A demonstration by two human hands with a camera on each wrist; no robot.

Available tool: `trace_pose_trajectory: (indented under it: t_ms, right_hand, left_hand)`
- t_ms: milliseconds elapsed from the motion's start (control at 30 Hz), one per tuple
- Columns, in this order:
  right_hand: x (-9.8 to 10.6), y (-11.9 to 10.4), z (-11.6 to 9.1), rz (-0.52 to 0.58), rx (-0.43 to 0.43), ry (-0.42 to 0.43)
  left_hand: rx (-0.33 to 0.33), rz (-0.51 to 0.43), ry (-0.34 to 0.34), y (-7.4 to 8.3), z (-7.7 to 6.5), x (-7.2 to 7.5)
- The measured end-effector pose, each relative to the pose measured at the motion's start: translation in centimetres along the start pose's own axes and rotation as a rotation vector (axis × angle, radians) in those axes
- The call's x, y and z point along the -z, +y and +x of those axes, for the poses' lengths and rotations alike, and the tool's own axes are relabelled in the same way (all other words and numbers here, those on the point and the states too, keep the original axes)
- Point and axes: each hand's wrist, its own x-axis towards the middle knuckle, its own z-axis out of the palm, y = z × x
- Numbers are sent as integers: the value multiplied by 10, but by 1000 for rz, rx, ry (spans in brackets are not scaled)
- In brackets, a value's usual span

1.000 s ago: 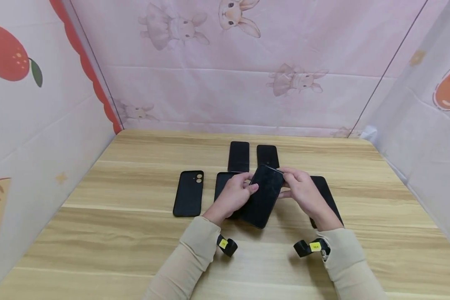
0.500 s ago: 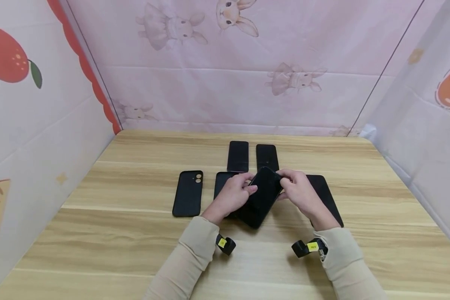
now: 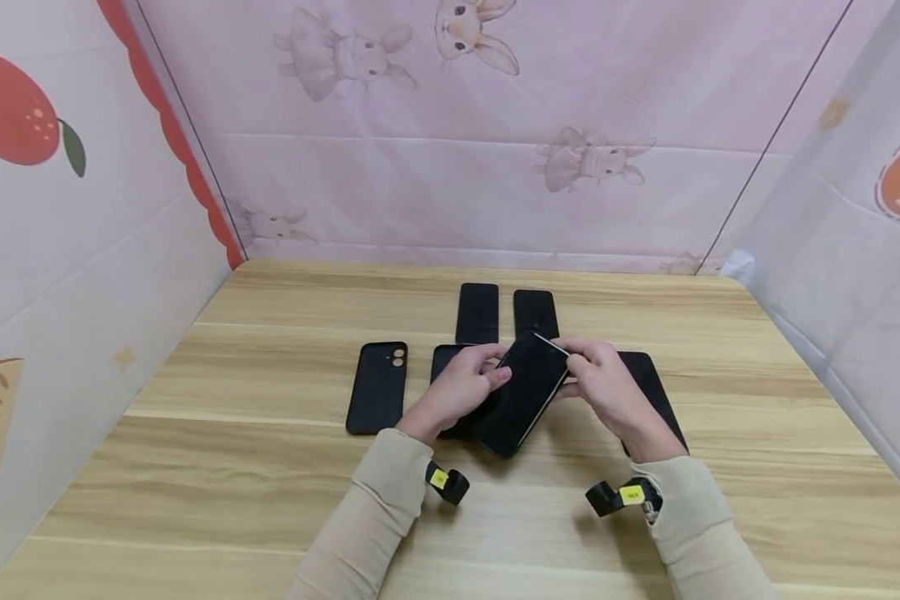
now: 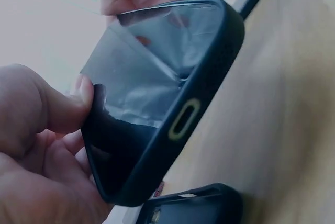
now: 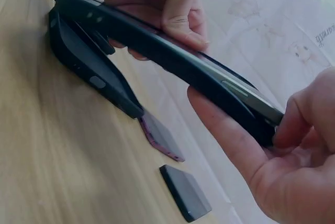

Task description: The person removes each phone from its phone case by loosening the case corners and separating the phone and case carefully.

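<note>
Phone (image 3: 527,390) | left hand (image 3: 461,387) grips edge | right hand (image 3: 606,385) seemingly pinches corner

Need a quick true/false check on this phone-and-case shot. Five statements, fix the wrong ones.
1. The left hand and right hand hold one phone between them. True.
2. The phone sits flush in its case all round. False: near the right hand, its silvery edge stands out of the held case.
3. The far-left case has two round camera openings. True.
4. The two slabs at the back are stacked. False: left slab and right slab lie side by side, apart.
5. The phone lies flat. False: it is held tilted above the table.
</note>
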Motion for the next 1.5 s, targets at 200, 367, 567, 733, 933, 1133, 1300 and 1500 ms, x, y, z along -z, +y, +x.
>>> trace_pose_trajectory:
  t_ms: [200,367,567,733,933,1133,1300,1500]
  right_hand:
    - [8,-2,-3,172,69,-107]
    - [8,4,0,470,127,-201]
    - [6,9,4,524,47,-168]
    - [1,8,6,459,-36,-110]
    - [-5,7,4,367,-103,-156]
    - [-10,8,-3,245,-153,-328]
    - [-10,9,-8,246,-100,-472]
    - [-10,8,-14,260,3,-463]
  left_hand:
    - [19,-152,-65,3,-3,6]
    - [39,-407,-154,6,-4,7]
    - [106,-438,-119,5,-3,6]
    - [151,-406,-29,3,-1,6]
    - [165,-421,63,4,0,6]
    - [162,-387,176,6,1,6]
    - [156,-269,204,8,0,9]
    - [158,-102,173,7,-2,11]
